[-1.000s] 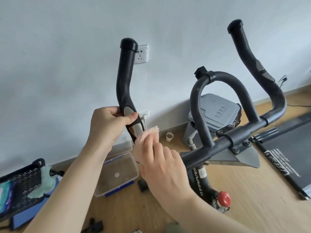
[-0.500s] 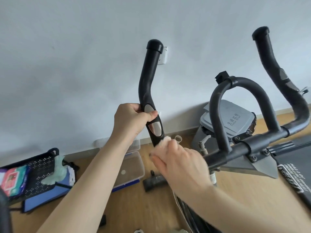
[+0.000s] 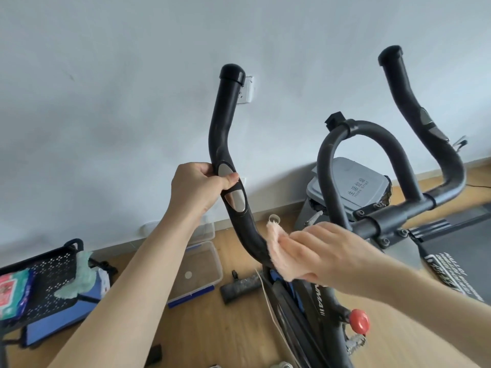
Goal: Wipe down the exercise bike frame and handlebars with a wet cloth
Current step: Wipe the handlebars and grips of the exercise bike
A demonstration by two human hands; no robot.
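Observation:
The exercise bike's black left handlebar (image 3: 223,123) rises in the middle of the view, with silver sensor pads on its grip. My left hand (image 3: 198,188) is wrapped around that bar at the upper pad. My right hand (image 3: 322,251) presses a pale pink cloth (image 3: 280,254) against the lower bend of the same bar. The right handlebar (image 3: 414,112) and the centre loop bar (image 3: 353,134) stand to the right, untouched. The bike frame (image 3: 316,296) with a red knob (image 3: 359,321) runs down below my right hand.
A grey bin lid (image 3: 353,187) sits behind the loop bar. A clear plastic box (image 3: 198,272) lies on the wooden floor. A black perforated basket (image 3: 39,277) with a green cloth stands at left. A treadmill (image 3: 457,256) lies at right. The white wall has a socket (image 3: 245,90).
My right hand has slid the cloth down the left handlebar to its lower bend. My left hand kept its hold on the grip. The camera moved closer and shifted the view.

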